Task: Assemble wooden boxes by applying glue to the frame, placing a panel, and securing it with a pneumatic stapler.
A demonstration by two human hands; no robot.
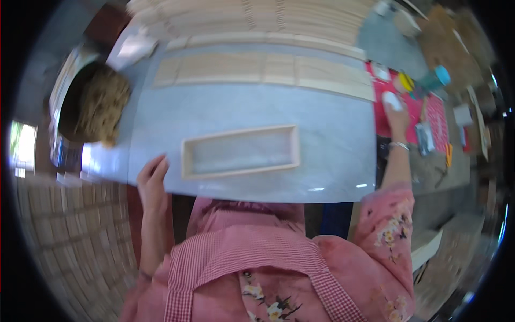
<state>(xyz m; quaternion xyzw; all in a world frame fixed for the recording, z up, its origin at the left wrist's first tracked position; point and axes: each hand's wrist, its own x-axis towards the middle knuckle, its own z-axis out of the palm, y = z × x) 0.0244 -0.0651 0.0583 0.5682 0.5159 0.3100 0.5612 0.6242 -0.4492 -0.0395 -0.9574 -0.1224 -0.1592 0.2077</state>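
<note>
Nearest: pink checked apron over a pink flowered garment, the wearer facing the worktop.

Wooden frame sits near the front edge of the worktop, around its middle, slightly askew. Four sides meet in a closed rectangle; the pale surface showing inside looks like worktop, so probably no base fitted. Shaping of the outline looks done, by my judgement; whether the corners are fixed, cannot tell. Beyond it, flat wooden panels lie in a row, apart from the frame, with a larger spread of pale boards behind. None of these appears joined up.

Left hand: by the front left edge, forearm rising from below, fingertips aimed forward and inward. Fingers drawn together, nothing visible between them; apart from the frame.

Right hand: arm stretched forward and out to the right, bracelet at the wrist, over the red mat. Fingers at a white object; blur hides whether they grip or merely touch it. Yellow-topped container and teal bottle just beyond.

Far left: round container with brown material.
</note>
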